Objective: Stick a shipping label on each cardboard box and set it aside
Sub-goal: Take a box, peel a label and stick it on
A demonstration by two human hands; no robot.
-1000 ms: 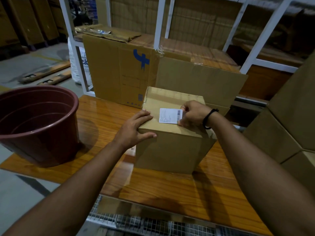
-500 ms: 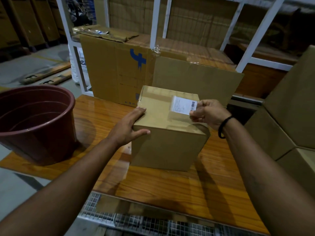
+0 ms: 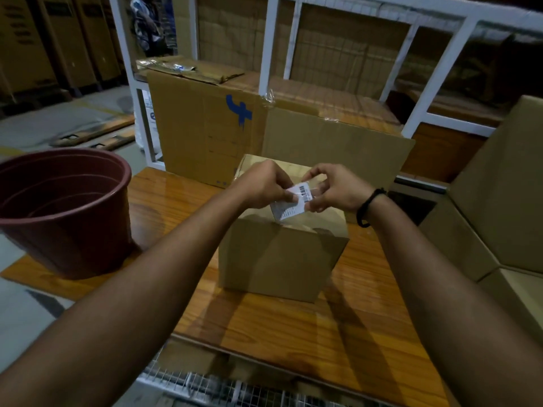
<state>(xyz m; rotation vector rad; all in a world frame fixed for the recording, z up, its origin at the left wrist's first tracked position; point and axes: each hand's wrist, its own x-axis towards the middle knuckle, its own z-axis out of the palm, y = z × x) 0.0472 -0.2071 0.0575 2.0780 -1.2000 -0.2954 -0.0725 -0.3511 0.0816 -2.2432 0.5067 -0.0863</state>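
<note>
A small closed cardboard box [image 3: 279, 259] stands on the wooden table [image 3: 293, 324] in front of me. Above its top, both hands hold a white shipping label [image 3: 289, 208] with a barcode. My left hand [image 3: 264, 185] pinches the label's left part between thumb and fingers. My right hand [image 3: 335, 188], with a black band at the wrist, pinches its right edge near the barcode. The label hangs tilted and lifted off the box top, its lower end close to the box's front edge.
A dark red plastic bucket [image 3: 58, 212] stands on the table's left end. A large flat cardboard sheet with a blue mark [image 3: 211, 133] leans behind the box against a white rack [image 3: 440, 71]. Stacked cardboard boxes [image 3: 499, 207] fill the right side. Wire mesh [image 3: 223, 389] lies below the table's near edge.
My right hand lifted the label from the box top. My left hand left the box's left corner and rose to pinch the label too.
</note>
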